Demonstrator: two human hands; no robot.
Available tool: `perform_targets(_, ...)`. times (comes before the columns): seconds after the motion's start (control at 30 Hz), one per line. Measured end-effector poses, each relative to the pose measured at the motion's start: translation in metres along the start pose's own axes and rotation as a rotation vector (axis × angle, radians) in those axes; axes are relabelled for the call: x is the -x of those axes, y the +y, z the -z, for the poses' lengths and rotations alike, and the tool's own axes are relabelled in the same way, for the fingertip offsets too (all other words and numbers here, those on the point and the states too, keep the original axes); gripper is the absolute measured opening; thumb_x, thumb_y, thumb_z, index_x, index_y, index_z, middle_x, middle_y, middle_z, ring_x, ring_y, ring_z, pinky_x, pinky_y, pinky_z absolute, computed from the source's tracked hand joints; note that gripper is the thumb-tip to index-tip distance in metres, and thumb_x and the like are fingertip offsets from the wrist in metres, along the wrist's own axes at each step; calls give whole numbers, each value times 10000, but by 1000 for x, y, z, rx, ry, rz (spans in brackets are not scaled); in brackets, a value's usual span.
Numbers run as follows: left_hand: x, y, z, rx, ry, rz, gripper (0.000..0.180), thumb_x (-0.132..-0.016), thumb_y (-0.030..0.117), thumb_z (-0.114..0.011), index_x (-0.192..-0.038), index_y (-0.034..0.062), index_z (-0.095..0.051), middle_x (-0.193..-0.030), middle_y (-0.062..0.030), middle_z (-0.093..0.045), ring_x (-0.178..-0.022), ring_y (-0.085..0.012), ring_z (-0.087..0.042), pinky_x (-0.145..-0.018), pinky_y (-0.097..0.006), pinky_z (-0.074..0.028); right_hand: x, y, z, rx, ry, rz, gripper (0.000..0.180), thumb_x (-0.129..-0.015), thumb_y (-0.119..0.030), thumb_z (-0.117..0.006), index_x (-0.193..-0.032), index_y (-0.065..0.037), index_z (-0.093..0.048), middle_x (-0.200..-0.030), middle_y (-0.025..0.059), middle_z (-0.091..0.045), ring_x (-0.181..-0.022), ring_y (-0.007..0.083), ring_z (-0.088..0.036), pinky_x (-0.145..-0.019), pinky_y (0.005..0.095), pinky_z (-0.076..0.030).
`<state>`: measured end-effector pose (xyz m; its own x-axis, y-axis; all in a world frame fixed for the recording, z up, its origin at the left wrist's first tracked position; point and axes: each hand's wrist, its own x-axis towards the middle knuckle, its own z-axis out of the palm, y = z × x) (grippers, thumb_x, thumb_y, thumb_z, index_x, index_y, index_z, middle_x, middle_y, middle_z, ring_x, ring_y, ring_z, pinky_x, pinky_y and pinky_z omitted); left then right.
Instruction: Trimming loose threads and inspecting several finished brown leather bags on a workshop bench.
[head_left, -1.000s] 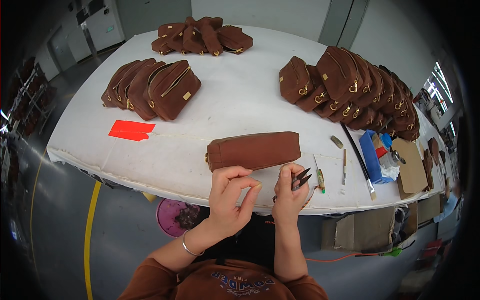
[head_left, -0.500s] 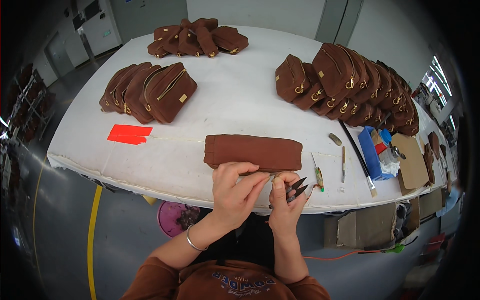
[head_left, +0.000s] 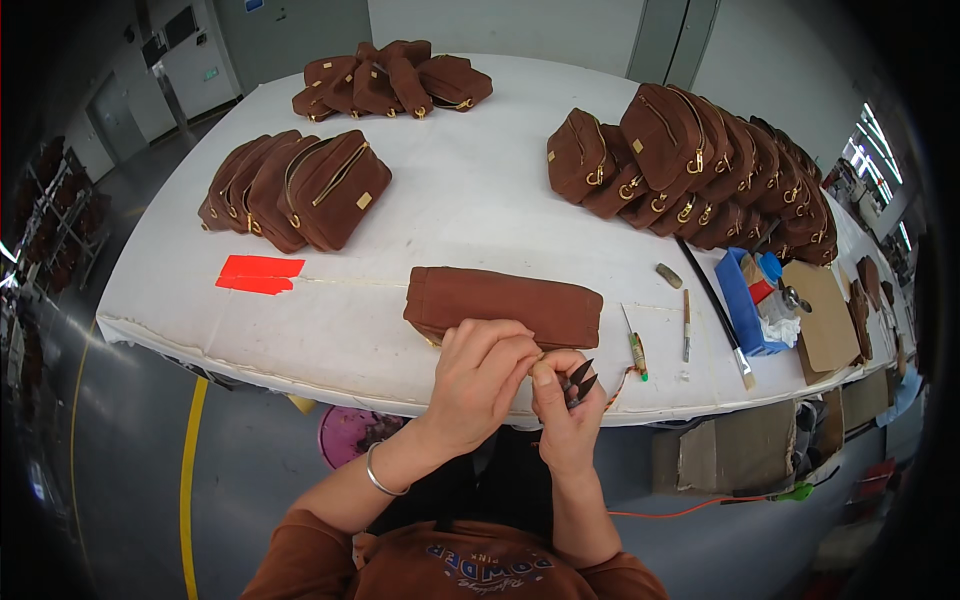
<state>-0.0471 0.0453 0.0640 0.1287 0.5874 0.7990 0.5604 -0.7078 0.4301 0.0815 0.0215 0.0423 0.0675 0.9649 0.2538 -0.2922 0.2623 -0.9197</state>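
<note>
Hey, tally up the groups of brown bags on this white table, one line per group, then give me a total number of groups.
Far pile of brown bags: 1
Left row of brown bags: 1
Right row of brown bags: 1
Single brown bag lying flat by the hands: 1
Total: 4 groups on the white table

A bag-making workshop on a factory floor.

Batches of identical brown suede-like zip pouches with gold pulls (head_left: 300, 185) stand in rows (head_left: 700, 160) on a large white cloth-covered worktable (head_left: 480, 210); hand tools and a blue plastic parts tray (head_left: 738, 300) lie at its edge, above a grey concrete floor with a yellow painted line (head_left: 187, 470).
</note>
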Motion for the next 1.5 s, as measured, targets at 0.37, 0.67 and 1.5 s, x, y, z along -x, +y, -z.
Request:
perform_targets(0.37,-9,-3,-6,48,-28,-7,148,-849,-50,-602,-956,31,-541,-860,-94,-627,-739,-264,-575,-678,-350,-418,-5,-6,10,8,66,-6,192,-1007,-162,-505,-927,-10,-590,-677,-4,-563,-521,7,-359,-468,184,-270)
perform_targets(0.67,-5,6,8,476,-113,349,31,-968,6,-503,-991,2,-482,-830,-69,-557,-753,-106,-537,-712,-235,-447,-16,-10,13,45,158,-72,236,-1023,-194,-467,-984,-7,-605,-675,18,-572,-487,9,-343,-446,185,-249)
perform_targets(1.5,116,-66,182,-542,370,611,93,-896,41,-627,-986,20,-624,-1056,-95,-619,-968,-189,-596,-799,-267,-454,-17,-2,19,-18,381,-83,274,-1021,-190,-462,-1237,-31,-514,-708,-1,-516,-513,10,-356,-433,170,-257)
